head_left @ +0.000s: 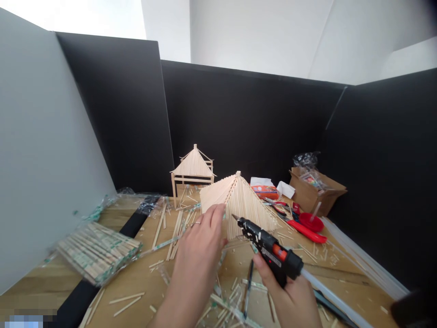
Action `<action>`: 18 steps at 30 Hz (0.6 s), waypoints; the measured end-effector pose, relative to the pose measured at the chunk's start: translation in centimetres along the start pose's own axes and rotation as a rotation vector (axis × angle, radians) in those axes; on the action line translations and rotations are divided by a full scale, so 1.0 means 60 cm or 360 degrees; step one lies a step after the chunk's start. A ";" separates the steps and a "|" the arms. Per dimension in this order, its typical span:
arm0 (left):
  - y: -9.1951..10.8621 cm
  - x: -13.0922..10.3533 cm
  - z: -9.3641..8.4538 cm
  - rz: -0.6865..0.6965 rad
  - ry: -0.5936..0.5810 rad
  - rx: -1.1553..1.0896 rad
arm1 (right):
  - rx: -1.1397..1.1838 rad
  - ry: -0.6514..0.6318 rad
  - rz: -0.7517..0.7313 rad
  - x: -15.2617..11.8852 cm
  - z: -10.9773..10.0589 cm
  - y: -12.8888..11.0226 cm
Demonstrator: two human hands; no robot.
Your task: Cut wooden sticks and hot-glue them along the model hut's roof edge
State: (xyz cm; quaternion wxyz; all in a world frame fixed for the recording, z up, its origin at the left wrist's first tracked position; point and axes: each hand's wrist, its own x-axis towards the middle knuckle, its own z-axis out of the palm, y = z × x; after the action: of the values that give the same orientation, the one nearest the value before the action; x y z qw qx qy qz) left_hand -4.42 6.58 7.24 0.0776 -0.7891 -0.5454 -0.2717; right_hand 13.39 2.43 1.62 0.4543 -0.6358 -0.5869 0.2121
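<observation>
My right hand (290, 296) is closed around the handle of a black hot glue gun (264, 246) with white glue flecks on its barrel. A long clear glue stick (334, 298) trails from its back. The nozzle points at a pyramid-shaped roof (251, 202) of thin wooden sticks, close to its front face. My left hand (203, 241), with a ring on one finger, grips the roof's left lower part; the fingertips are partly hidden. Behind it stands a small stick pavilion (193, 165) with a similar roof on posts.
Bundled wooden sticks in plastic (99, 250) lie at left. Loose sticks (126, 298) and a dark pen-like tool (249, 287) litter the wooden table. At right are red-handled pliers (307, 231), a red round dish (311, 222), a cardboard box (316, 193) and clear glue sticks (365, 257). Black panels (246, 118) surround the table.
</observation>
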 end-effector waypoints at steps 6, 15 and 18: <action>0.000 0.000 -0.003 0.0020 0.0011 -0.0015 | 0.0132 0.0234 0.0098 -0.007 0.007 -0.019; 0.005 0.003 -0.006 -0.0034 -0.0001 0.0036 | 0.0173 0.0239 0.0140 -0.011 0.007 -0.025; 0.007 0.005 -0.008 -0.0049 -0.0050 0.0066 | 0.0179 0.0199 0.0160 -0.012 0.006 -0.027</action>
State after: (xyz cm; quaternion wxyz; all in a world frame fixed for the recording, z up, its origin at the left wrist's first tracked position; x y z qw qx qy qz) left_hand -4.11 6.46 7.89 0.0812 -0.7830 -0.5641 -0.2491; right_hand 12.05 1.70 2.57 0.5139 -0.6499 -0.5118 0.2271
